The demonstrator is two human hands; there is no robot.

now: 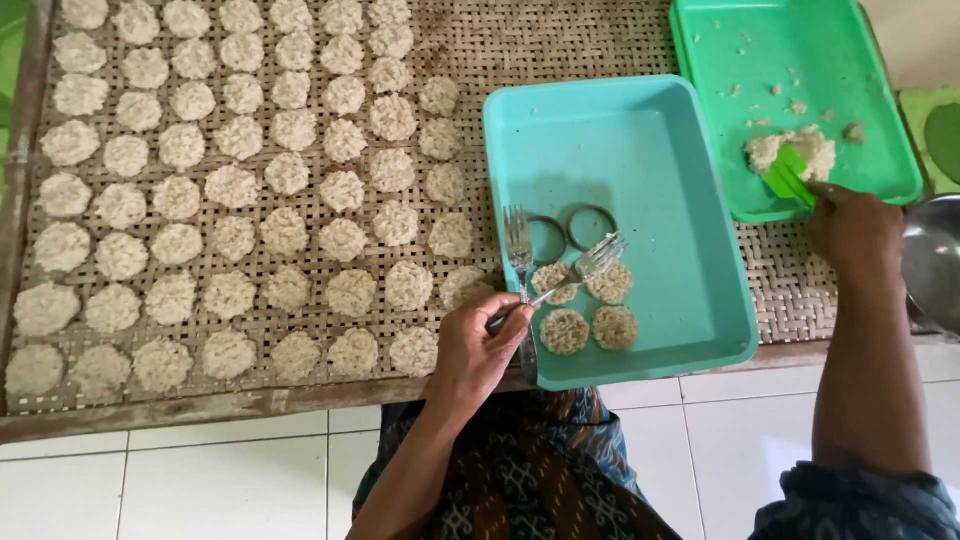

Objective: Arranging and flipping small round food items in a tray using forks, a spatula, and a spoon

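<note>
My left hand (478,345) grips two metal forks (560,270) over the front of a teal tray (690,250). Their tines rest by several small round rice cakes (588,315) in that tray. Two metal rings (568,232) lie just behind the cakes. My right hand (850,228) holds a green spatula (788,178) against a lump of white rice dough (795,148) in a green tray (870,60) at the right.
A woven bamboo mat (470,40) holds several rows of round rice cakes (230,185) on the left. A metal bowl (935,262) sits at the right edge. White floor tiles lie below the mat's wooden frame.
</note>
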